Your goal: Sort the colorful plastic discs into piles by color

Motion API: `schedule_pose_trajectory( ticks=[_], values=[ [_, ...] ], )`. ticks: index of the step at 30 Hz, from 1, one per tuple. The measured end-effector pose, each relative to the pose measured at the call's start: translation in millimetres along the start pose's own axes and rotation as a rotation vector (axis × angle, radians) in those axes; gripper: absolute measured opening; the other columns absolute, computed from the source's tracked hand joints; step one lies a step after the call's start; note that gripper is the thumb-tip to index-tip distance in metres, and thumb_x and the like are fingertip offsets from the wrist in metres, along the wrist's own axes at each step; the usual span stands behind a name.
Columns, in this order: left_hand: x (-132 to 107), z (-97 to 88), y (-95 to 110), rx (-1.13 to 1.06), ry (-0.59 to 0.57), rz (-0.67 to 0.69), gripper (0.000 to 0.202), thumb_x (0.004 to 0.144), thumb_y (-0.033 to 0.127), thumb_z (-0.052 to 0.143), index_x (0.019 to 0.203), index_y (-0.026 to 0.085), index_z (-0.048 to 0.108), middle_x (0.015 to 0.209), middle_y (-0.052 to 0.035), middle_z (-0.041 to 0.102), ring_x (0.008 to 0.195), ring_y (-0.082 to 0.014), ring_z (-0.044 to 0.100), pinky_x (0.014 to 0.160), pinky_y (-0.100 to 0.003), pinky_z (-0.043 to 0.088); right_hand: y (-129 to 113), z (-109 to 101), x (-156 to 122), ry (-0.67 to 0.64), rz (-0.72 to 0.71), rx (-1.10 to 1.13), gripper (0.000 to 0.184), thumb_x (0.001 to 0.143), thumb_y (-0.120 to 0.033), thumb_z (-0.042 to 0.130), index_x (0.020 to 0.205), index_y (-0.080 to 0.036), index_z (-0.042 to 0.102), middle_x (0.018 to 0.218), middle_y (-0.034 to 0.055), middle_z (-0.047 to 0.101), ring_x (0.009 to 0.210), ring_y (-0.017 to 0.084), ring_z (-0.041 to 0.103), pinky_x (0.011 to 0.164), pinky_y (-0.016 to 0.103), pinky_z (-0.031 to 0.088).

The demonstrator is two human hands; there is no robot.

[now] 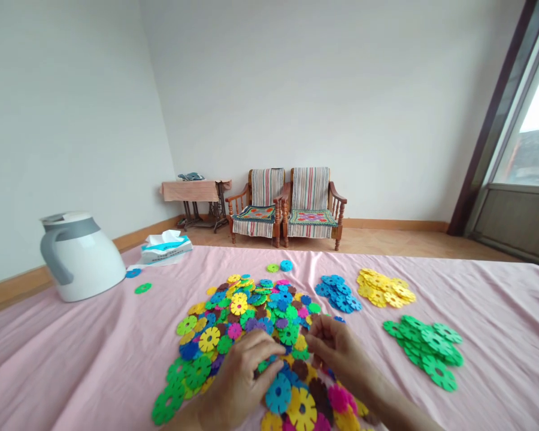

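Observation:
A mixed pile of notched plastic flower discs (209,339) in yellow, green, blue, pink, purple and brown covers the middle of the cloth. Over its near part is my left hand (245,377), its fingers curled toward the thumb. Green and blue discs show at its fingertips, but whether one is gripped is hidden. My right hand (336,347) is on the pile's right side, thumb and fingers pinched together. Whatever sits in that pinch is too small and covered to name. A blue disc (278,393) lies between the hands, beside a yellow disc (302,409).
Sorted heaps lie to the right: blue discs (339,293), yellow discs (386,288) and green discs (426,347). At left stand a white-and-grey jug (87,263) and a tissue box (167,248). Pink cloth (94,353) lies under everything, wrinkled. Two wooden armchairs (311,194) stand beyond.

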State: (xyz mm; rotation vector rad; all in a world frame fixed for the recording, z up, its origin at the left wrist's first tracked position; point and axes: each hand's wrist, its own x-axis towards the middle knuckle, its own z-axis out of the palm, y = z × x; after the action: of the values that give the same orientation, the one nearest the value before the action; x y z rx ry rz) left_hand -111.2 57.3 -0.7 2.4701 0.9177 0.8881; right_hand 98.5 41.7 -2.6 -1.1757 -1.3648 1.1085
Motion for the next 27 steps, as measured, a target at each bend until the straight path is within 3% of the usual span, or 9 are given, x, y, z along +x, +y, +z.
schedule_pose_trajectory(
  ticks=[2,6,9,12,16,20,24,27],
  values=[
    [0,-11.2,1,-0.009,-0.128,-0.054,0.009,0.081,0.018,0.067,0.090,0.021,0.069,0.083,-0.0009,0.064,0.076,-0.0141,0.060,0.069,-0.023,0.047,6,-5,3,0.122,-0.060,-0.047,0.025,0.075,-0.041,0.060,0.067,-0.021,0.047,0.055,-0.0066,0.049,0.046,0.009,0.049,0.045,0.020,0.035],
    [-3,-27.8,12,0.014,-0.338,-0.093,0.042,0.063,0.027,0.084,0.100,0.025,0.067,0.093,0.0005,0.060,0.074,-0.0138,0.057,0.065,-0.022,0.047,20,-13,8,0.258,-0.116,-0.171,0.031,0.080,-0.049,0.056,0.069,-0.020,0.050,0.058,-0.0042,0.050,0.049,0.010,0.046,0.045,0.022,0.034],
    [-3,-27.4,18,0.039,-0.369,-0.090,0.047,0.064,0.024,0.083,0.108,0.028,0.066,0.102,0.0003,0.060,0.090,-0.0181,0.058,0.079,-0.026,0.047,24,-15,9,0.289,-0.128,-0.247,0.034,0.083,-0.051,0.053,0.070,-0.020,0.051,0.059,-0.0031,0.051,0.052,0.012,0.047,0.047,0.022,0.036],
    [0,-22.5,19,0.018,-0.384,-0.120,0.047,0.069,0.018,0.079,0.112,0.031,0.064,0.104,0.0013,0.059,0.095,-0.0181,0.058,0.086,-0.027,0.045,23,-14,8,0.293,-0.128,-0.264,0.034,0.086,-0.051,0.051,0.073,-0.019,0.053,0.060,-0.0026,0.051,0.053,0.012,0.047,0.048,0.023,0.037],
    [6,-20.5,16,0.024,-0.397,-0.151,0.049,0.068,0.015,0.077,0.113,0.032,0.064,0.100,0.0011,0.057,0.091,-0.0177,0.057,0.079,-0.025,0.045,21,-13,5,0.310,-0.138,-0.255,0.035,0.086,-0.052,0.051,0.074,-0.019,0.054,0.059,-0.0032,0.050,0.052,0.012,0.046,0.047,0.023,0.036],
    [13,-22.9,15,0.035,-0.437,-0.172,0.046,0.063,0.014,0.080,0.104,0.028,0.065,0.091,0.0032,0.055,0.075,-0.0138,0.055,0.066,-0.022,0.041,17,-14,3,0.328,-0.113,-0.223,0.033,0.085,-0.051,0.052,0.074,-0.021,0.052,0.058,-0.0038,0.051,0.051,0.012,0.048,0.048,0.023,0.038],
    [19,-24.7,16,0.076,-0.460,-0.197,0.043,0.058,0.018,0.084,0.095,0.023,0.062,0.083,0.0043,0.053,0.075,-0.0145,0.053,0.067,-0.023,0.039,16,-22,5,0.393,-0.128,-0.209,0.029,0.085,-0.049,0.050,0.076,-0.021,0.051,0.060,-0.0027,0.055,0.053,0.014,0.053,0.049,0.024,0.040],
    [21,-23.7,16,0.109,-0.475,-0.203,0.040,0.060,0.024,0.082,0.092,0.021,0.059,0.081,0.0041,0.053,0.078,-0.0161,0.053,0.070,-0.024,0.038,21,-29,8,0.424,-0.142,-0.346,0.027,0.085,-0.045,0.048,0.074,-0.021,0.053,0.060,-0.0010,0.057,0.055,0.016,0.054,0.051,0.026,0.040]
  ],
)
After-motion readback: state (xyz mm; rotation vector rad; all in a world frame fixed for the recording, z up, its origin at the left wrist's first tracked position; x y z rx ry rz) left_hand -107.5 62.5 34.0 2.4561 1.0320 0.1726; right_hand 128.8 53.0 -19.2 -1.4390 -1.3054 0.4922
